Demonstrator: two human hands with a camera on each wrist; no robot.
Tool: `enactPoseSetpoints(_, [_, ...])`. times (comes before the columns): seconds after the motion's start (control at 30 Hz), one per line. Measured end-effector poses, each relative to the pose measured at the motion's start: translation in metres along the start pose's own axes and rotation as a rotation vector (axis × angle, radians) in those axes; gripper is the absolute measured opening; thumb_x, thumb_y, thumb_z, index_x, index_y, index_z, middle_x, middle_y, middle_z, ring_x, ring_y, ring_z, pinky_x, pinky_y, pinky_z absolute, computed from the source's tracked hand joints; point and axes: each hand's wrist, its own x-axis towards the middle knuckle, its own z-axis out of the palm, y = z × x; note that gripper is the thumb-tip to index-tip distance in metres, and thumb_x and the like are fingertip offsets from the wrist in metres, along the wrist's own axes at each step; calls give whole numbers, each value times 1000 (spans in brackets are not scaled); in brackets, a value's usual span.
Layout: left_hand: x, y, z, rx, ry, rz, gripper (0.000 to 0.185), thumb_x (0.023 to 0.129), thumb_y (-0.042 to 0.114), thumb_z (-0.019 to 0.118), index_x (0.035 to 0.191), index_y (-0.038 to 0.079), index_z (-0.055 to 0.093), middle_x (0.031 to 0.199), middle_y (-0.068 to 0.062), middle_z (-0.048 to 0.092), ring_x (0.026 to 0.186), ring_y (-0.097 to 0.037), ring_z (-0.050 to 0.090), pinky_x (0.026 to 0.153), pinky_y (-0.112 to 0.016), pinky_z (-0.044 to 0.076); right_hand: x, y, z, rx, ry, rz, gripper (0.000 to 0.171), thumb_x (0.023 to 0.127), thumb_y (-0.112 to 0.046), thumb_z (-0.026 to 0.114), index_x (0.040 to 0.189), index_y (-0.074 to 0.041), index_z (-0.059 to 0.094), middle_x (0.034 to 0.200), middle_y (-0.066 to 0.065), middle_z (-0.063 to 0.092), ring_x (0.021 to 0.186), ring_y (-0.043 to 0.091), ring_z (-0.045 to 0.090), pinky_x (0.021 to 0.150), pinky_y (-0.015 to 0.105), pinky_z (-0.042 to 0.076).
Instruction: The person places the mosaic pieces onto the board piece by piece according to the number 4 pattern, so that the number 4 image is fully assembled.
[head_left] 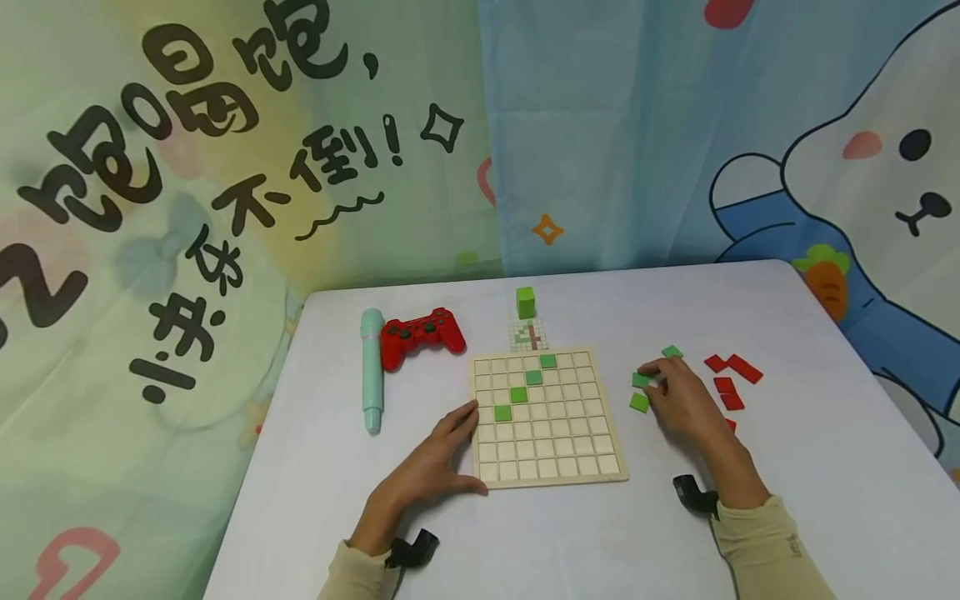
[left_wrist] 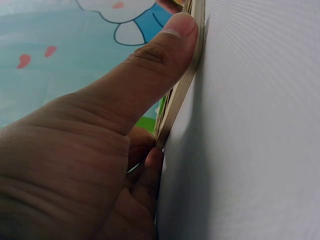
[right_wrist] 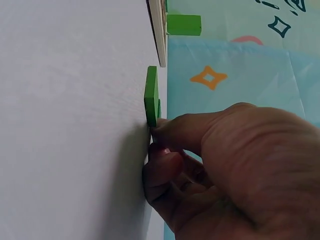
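A wooden grid board (head_left: 551, 454) lies mid-table with several green tiles (head_left: 518, 394) in a diagonal line on it. My left hand (head_left: 438, 462) rests on the table against the board's left edge. Its straight thumb (left_wrist: 165, 55) presses that edge (left_wrist: 175, 107), and the fingers lie by the near corner. My right hand (head_left: 678, 404) is right of the board among loose green tiles (head_left: 639, 402). Its curled forefinger and thumb (right_wrist: 160, 165) meet at the edge of one green tile (right_wrist: 151, 97) that lies flat on the table.
Behind the board are a small pattern card (head_left: 528, 335) and a green cube (head_left: 526, 302). A red game controller (head_left: 422, 333) and a teal pen (head_left: 372, 368) lie at the left. Red tiles (head_left: 733, 371) are scattered right of my right hand. Printed curtains hang behind the white table (head_left: 825, 467).
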Motion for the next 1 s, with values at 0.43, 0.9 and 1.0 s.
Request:
enactPoseSetpoints(0.43, [-1,1,-1,-11,-5,-14,120,75,34,99,169,7,28,180,-1,20,167,-27,23,130,-47,36,-4,-89,21,10,-211,-308,25,102,-5,63,127,-1,67,125,13,59,96,18,59,80,33,54])
enactPoseSetpoints(0.9, [1,1,-2,7,-12,5,119,76,38,97,169,6,28,180,-1,20,166,-26,24,129,-46,38,-10,-152,74,-41,-394,-613,14,100,-3,69,114,-6,71,112,6,63,85,7,58,76,23,54])
enactPoseSetpoints(1.0, [0,0,-3,19,-3,8,119,76,38,97,168,5,29,180,-3,21,166,-28,26,128,-47,39,-9,-152,77,-41,-390,-624,15,100,-4,71,114,-6,71,112,6,63,85,7,58,75,23,54])
